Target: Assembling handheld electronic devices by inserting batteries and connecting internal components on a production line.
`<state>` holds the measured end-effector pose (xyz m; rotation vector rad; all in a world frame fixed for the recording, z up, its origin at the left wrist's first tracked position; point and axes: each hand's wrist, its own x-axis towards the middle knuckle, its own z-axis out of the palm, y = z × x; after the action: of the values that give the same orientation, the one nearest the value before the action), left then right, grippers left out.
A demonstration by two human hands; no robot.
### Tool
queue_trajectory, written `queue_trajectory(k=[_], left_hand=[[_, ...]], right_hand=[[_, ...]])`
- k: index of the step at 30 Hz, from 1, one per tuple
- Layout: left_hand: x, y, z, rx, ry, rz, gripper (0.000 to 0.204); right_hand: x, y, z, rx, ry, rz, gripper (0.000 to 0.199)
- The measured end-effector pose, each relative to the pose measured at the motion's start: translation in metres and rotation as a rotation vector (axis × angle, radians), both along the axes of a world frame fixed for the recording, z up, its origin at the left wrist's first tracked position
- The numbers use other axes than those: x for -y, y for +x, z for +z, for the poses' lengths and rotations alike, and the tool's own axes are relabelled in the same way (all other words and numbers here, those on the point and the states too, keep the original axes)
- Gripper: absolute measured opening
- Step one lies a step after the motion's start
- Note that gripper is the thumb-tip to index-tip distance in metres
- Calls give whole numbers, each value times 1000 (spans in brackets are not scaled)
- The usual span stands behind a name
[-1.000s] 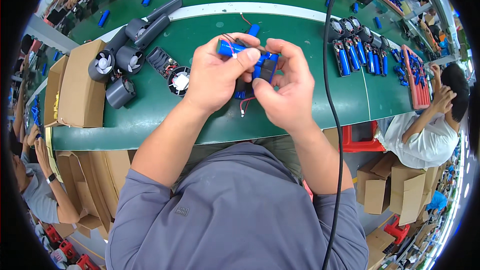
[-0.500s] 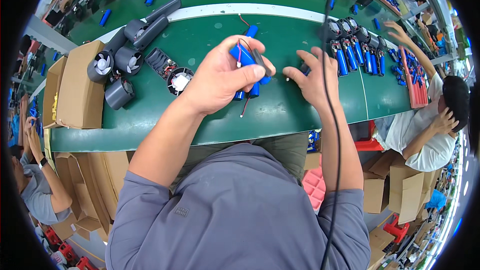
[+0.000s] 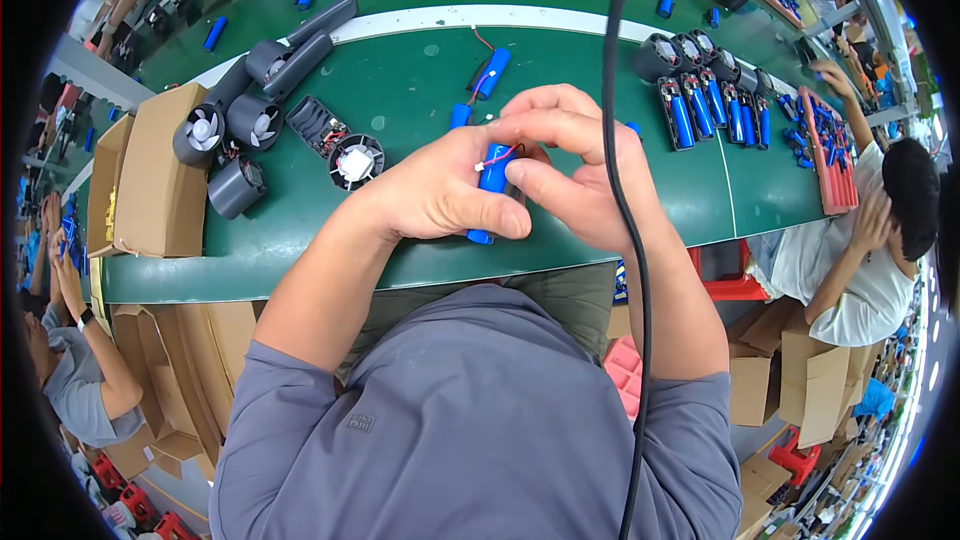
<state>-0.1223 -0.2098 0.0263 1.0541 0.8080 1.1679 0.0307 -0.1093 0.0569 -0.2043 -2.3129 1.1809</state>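
A blue cylindrical battery (image 3: 493,172) with a thin red-and-black lead and a small white plug is between my two hands over the green table. My left hand (image 3: 435,185) is closed around it, thumb along its near end. From the right, my right hand (image 3: 585,175) curls in, its thumb against the battery's upper side and its fingers arched over the left fingertips. A dark strip beside the battery is mostly hidden by the fingers. Just beyond my hands lie another blue battery (image 3: 461,116) and a wired blue battery (image 3: 492,73).
Dark fan housings (image 3: 255,122) and an opened fan unit (image 3: 355,162) lie left, beside a cardboard box (image 3: 160,175). At right are housings fitted with batteries (image 3: 680,120) and a red tray (image 3: 828,155). A black cable (image 3: 640,340) hangs across my right arm. A co-worker (image 3: 860,260) sits right.
My left hand has lowered the battery toward me. My right hand has moved left from beside it and now meets the battery and the left fingers.
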Motion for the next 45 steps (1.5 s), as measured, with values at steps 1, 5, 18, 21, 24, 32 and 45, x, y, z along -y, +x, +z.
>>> queue_trajectory(k=[1,5,18,21,24,32,45], left_hand=[[0,-1,-2,1,0,0,59],[2,-1,-4,-52,-37,18,63],[8,13,-9,-291,-26,208,66],[23,14,-4,-383,-69,281,65],[37,16,10,-488,-69,289,61],[91,0,24,-918,280,703,27],[96,-77,38,-2015,132,510,52]], right_hand=[[1,1,0,7,39,-6,28],[5,0,3,53,-112,36,27],[32,-8,-14,-161,-366,-316,8],[32,-8,-24,-235,-400,-213,6],[36,-8,-28,-322,-451,-189,8],[50,-4,-27,-344,-739,-104,8],[45,26,8,-380,-1030,203,10]])
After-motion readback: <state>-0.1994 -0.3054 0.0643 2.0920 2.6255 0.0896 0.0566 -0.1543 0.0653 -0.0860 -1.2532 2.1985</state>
